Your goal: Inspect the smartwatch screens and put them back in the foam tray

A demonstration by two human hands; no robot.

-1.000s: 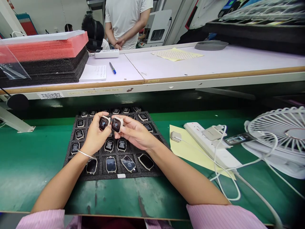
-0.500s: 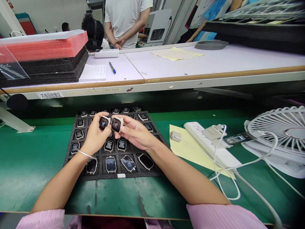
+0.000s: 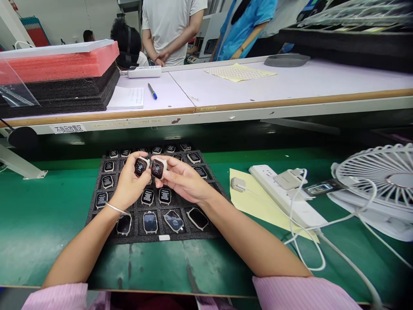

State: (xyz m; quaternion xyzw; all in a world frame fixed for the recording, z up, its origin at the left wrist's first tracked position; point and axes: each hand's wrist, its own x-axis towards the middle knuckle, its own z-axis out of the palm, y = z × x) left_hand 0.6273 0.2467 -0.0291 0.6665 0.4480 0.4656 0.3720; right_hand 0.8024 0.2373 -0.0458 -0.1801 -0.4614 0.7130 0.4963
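Observation:
My left hand [image 3: 131, 183] is closed on a smartwatch [image 3: 141, 166], its dark screen lit with a small pattern and facing me. Beside it, my right hand [image 3: 182, 177] grips a second smartwatch [image 3: 158, 168] with a pale case, also lit. The two watches are held side by side, close together, over a black foam tray [image 3: 134, 241]. In the tray's pockets lie several more watch bodies without straps, many showing white text. In the front row, a watch [image 3: 150, 222] has a dark, blank screen. My hands and forearms hide some pockets.
To the right are a white power strip [image 3: 267, 176] with cables, a yellow sheet [image 3: 238, 206] under a small charger [image 3: 238, 184], and a white fan [image 3: 380, 172]. A raised shelf [image 3: 226, 92] crosses behind, bearing foam stacks, paper and a pen [image 3: 152, 91]. People stand beyond it.
My hands and both watches stay in place. Beyond the shelf, a person in blue has moved left into fuller view.

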